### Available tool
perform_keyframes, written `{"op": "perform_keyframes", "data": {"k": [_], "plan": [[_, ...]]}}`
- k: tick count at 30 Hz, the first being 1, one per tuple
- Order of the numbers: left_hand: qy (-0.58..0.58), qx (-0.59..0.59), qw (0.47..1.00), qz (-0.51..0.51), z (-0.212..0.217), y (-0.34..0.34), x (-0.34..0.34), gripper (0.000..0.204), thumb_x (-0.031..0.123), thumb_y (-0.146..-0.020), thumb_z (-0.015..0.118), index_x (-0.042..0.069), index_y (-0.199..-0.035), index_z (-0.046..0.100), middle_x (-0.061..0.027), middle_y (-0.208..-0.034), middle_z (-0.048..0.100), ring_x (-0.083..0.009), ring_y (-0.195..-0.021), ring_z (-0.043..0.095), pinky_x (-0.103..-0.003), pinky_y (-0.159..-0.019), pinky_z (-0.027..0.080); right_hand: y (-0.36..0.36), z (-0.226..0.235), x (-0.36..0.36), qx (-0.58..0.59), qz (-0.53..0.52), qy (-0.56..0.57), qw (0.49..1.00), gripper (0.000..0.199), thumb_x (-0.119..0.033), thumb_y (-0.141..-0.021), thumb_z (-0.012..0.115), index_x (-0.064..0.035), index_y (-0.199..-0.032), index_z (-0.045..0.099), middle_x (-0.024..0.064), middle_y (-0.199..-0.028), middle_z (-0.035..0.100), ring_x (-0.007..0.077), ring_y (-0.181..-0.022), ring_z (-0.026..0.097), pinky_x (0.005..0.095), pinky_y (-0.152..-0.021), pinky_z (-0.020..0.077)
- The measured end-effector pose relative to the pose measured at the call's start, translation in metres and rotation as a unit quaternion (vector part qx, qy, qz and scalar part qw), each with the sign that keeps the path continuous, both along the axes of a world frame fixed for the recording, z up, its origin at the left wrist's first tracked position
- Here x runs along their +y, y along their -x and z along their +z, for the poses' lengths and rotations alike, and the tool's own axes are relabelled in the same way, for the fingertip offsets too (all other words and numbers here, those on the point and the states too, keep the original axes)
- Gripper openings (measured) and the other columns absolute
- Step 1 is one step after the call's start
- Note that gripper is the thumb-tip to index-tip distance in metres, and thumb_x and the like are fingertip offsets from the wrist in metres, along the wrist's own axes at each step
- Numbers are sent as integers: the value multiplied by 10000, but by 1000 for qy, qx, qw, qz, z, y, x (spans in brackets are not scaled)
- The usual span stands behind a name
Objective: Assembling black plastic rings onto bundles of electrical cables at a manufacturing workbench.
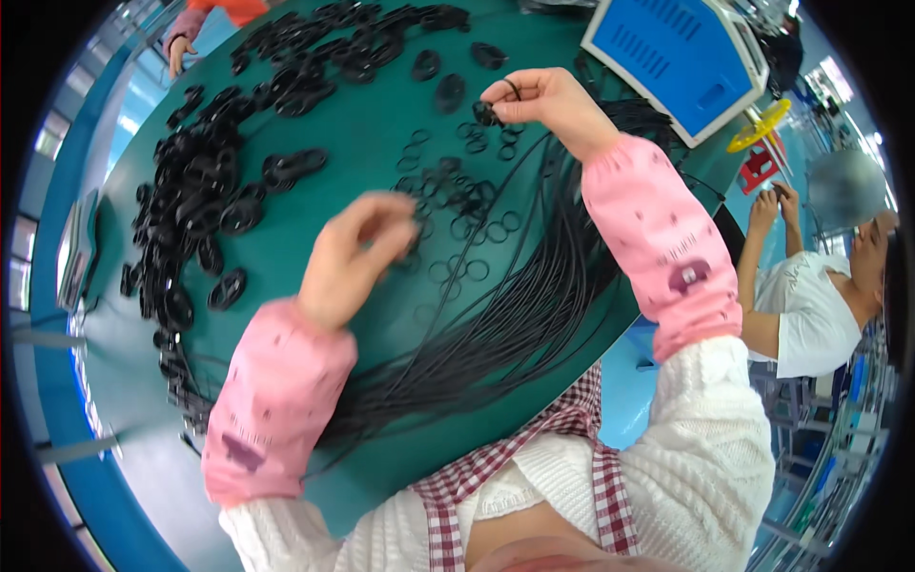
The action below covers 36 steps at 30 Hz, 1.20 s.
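A: What are the hands doing?

B: The right hand (543, 98) is raised at the far side of the table (381, 124), fingers pinched shut on a small black ring (513, 89), with the ends of black cords (515, 315) just under it. The left hand (355, 253) hovers nearer the body, fingertips drawn narrow over loose rings (457, 200); I cannot tell whether it grips one.

A: Where do the cords lie?

B: They fan from below the right hand back toward the body, passing between both forearms in pink sleeve covers.

A: What might go wrong?

B: I'd judge the ring could slip from the pinch and vanish among the loose rings beneath it. A sleeve could also drag the cords, since they lie right beside it.

A: And the surroundings?

B: A round green table. Left of the left hand sit heaps of black coils (200, 200). Beyond the right hand stands a blue box (672, 48). Another person (810, 296) sits to the right, over a blue floor.
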<state>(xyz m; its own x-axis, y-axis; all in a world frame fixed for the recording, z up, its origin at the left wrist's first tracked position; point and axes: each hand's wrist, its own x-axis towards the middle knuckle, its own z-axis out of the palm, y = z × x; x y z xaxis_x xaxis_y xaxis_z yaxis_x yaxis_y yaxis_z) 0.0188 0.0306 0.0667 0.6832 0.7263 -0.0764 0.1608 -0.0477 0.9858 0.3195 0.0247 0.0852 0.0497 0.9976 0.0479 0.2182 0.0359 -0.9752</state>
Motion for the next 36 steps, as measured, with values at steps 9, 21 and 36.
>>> {"op": "perform_keyframes", "data": {"k": [9, 21, 36], "plan": [[66, -105, 986, 114, -4, -4, -21, 187, 111, -896, 668, -35, -1010, 647, -72, -822, 669, -83, -663, 590, -216, -605, 485, 115, -9, -71, 84, -17, -38, 996, 186, 41, -786, 701, 52, -967, 659, 71, -846, 675, 109, -772, 645, 227, -711, 529], [74, -216, 926, 300, -21, 87, -33, 107, 114, -943, 605, 36, -1012, 628, -49, -872, 651, -78, -702, 571, -215, -604, 465, 172, -31, -74, 161, -43, -31, 985, 187, 34, -767, 717, 67, -935, 640, 97, -807, 681, 135, -719, 661, 238, -689, 534], [60, -142, 966, 208, -37, 83, -49, 195, 102, -893, 671, -10, -1051, 652, -56, -932, 661, -97, -776, 598, -228, -633, 498, 192, -37, -77, -3, 10, -78, 997, 241, -38, -767, 705, 46, -991, 683, 94, -830, 716, 107, -702, 650, 242, -674, 514]]}}
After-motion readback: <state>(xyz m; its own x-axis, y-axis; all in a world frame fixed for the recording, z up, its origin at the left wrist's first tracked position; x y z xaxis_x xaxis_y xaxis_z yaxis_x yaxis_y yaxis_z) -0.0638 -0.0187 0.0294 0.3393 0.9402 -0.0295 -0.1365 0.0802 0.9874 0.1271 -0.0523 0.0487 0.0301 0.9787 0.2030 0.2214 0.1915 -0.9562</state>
